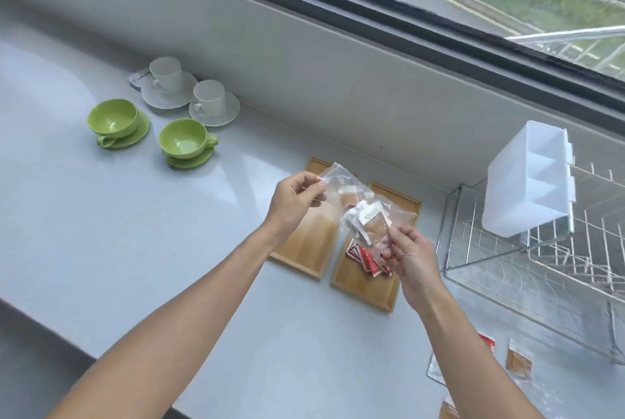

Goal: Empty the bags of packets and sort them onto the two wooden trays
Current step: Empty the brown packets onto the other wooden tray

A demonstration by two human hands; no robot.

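Observation:
I hold a clear plastic bag (351, 197) with brown-and-white packets (372, 222) inside, in the air over two wooden trays. My left hand (294, 202) pinches the bag's upper corner. My right hand (407, 254) pinches its lower end. The left tray (304, 249) shows bare wood. The right tray (365, 286) carries several red packets (365, 258), partly hidden by the bag and my right hand.
Two green cups (184, 141) and two white cups (209, 99) on saucers stand at the back left. A wire dish rack (541, 266) with a white plastic container (527, 181) stands at the right. A brown packet (519, 359) and a red packet (487, 342) lie near the counter's front right.

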